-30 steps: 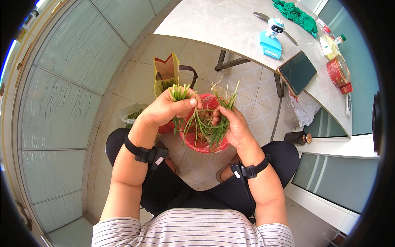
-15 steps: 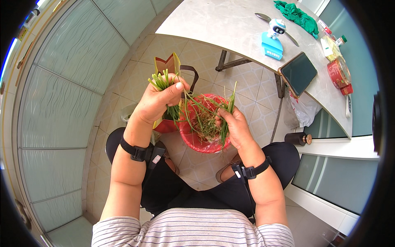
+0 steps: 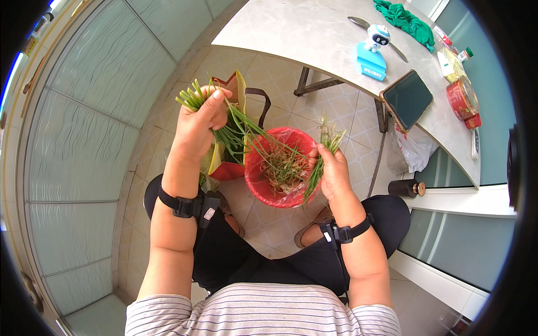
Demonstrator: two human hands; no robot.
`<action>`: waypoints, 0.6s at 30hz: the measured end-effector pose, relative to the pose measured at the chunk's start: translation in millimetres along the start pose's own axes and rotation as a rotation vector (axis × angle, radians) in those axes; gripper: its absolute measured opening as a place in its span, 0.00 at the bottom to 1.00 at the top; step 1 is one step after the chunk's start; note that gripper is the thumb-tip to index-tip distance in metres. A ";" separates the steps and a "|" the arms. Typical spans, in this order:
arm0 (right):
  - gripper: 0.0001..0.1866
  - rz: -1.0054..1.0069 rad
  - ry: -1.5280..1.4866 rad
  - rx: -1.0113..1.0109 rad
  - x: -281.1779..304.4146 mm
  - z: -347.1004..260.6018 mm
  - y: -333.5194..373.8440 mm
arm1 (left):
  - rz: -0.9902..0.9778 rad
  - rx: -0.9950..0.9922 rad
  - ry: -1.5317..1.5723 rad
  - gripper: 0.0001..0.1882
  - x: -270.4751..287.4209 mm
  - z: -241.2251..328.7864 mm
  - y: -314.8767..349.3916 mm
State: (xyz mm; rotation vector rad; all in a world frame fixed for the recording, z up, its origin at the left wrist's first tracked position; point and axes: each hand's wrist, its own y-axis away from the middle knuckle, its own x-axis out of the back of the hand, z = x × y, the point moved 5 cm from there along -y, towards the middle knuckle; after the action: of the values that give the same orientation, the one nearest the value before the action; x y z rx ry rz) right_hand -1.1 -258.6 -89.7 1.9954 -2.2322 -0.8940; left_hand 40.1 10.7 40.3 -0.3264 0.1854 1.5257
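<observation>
My left hand (image 3: pixel 200 127), raised left of the red bin, is closed around a bunch of chives (image 3: pixel 193 98). Their pale cut ends stick out above the fist, and long green leaves trail down toward the bin. At the bin's right rim, my right hand (image 3: pixel 335 176) grips a second, smaller bunch of chives (image 3: pixel 315 178); its whitish, ragged ends point up. Between my hands stands the red bin (image 3: pixel 255 189) with a clear plastic liner. Tangled dry and green trimmings (image 3: pixel 284 168) lie inside it. My right fingertips are partly hidden by the leaves.
Behind my left hand stands a red and yellow paper bag (image 3: pixel 241 92) with a dark handle. A table (image 3: pixel 291 28) reaches in from above, bearing a phone (image 3: pixel 408 101), a small robot figure (image 3: pixel 376 38), a spoon (image 3: pixel 358 22) and a green cloth (image 3: pixel 406 23). A dark bottle (image 3: pixel 403 189) lies by my right knee.
My left hand has moved left and slightly up with its chives, away from the bin. My right hand has shifted a little right, and its bunch now shows its pale ends upward.
</observation>
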 end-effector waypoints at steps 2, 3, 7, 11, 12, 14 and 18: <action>0.06 0.060 -0.043 0.061 9.4 -0.6 -3.6 | 0.071 0.009 -0.060 0.08 6.3 -3.4 -2.3; 0.06 0.080 -0.060 0.057 10.5 -3.3 -2.1 | 0.141 0.017 -0.120 0.08 11.4 -5.4 -2.4; 0.06 0.090 -0.053 0.091 15.0 -6.4 -1.3 | 0.260 0.066 -0.299 0.09 13.4 -14.7 -0.7; 0.09 -0.062 -0.063 0.040 -1.0 -7.4 6.4 | 0.193 0.143 -0.365 0.08 -1.0 -32.9 3.8; 0.09 -0.061 -0.063 0.040 -7.4 -9.9 11.0 | 0.168 0.190 -0.334 0.07 -8.0 -38.1 6.9; 0.11 -0.178 0.006 0.067 -22.9 -14.8 18.7 | 0.115 0.264 -0.323 0.07 -23.7 -51.7 11.5; 0.14 -0.255 0.116 0.136 -46.9 -19.0 27.6 | -0.018 0.286 -0.305 0.06 -51.1 -70.4 22.3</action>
State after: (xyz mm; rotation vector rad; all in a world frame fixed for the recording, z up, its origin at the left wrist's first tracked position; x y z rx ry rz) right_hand -10.3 -222.7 -45.7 2.3664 -2.0607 -0.6350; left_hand 21.5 -60.1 -11.8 0.1316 0.1555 1.4880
